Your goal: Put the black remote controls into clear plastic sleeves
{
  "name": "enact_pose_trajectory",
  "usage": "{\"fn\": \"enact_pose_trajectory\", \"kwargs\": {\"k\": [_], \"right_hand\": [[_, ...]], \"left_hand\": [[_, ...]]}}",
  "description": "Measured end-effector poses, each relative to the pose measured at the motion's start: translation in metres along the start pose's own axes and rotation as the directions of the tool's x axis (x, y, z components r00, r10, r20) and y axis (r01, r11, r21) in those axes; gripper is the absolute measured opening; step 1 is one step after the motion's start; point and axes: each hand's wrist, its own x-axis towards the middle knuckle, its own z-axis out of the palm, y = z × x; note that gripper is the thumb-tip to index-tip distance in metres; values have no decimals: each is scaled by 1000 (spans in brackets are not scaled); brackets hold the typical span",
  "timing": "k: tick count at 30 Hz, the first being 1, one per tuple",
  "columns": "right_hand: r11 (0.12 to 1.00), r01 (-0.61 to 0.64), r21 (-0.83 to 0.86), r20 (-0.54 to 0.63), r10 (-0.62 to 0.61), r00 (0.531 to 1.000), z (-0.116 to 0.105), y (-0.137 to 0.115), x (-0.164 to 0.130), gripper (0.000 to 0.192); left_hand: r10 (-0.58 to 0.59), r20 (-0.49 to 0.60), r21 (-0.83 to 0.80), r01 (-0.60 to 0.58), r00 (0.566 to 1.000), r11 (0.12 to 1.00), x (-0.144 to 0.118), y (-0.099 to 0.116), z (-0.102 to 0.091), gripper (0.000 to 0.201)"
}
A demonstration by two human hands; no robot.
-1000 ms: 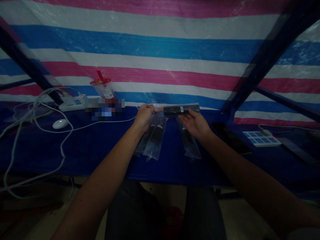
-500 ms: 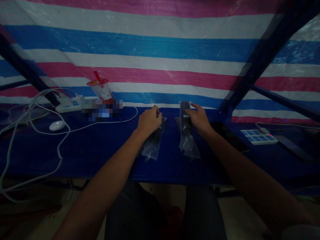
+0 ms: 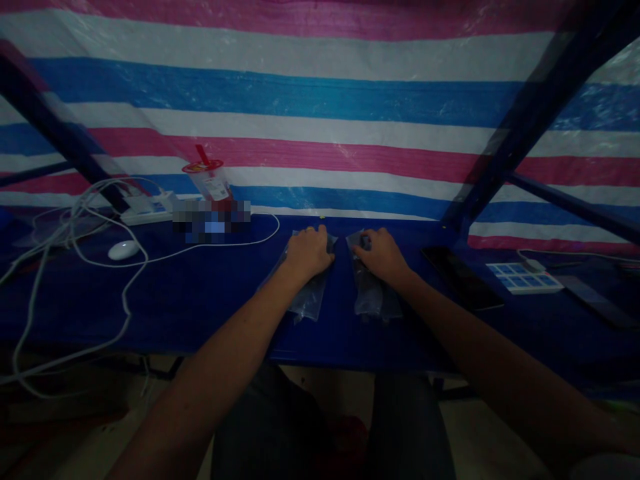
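While both palms press flat | left hand (image 3: 310, 253) covers left clear bag pile (image 3: 306, 293), fingers spread, gripping nothing | right hand (image 3: 383, 256) likewise on right bag pile (image 3: 373, 299) | piles mid blue worktop (image 3: 200, 300), toward its near edge, apart

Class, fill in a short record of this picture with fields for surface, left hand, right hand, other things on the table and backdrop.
surface: dark blue table
left hand: left hand lies palm down on the left pile of clear bags
right hand: right hand lies on the right pile of clear bags
other things: white mouse, white cables, lidded cup, black phone
backdrop: striped tarp
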Motion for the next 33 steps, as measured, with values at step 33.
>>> {"fn": "enact_pose_trajectory", "kwargs": {"k": [33], "right_hand": [[223, -229, 948, 182, 211, 960, -38, -36, -1, 33]], "left_hand": [[173, -169, -891, -225, 970, 394, 7, 5, -11, 33]]}}
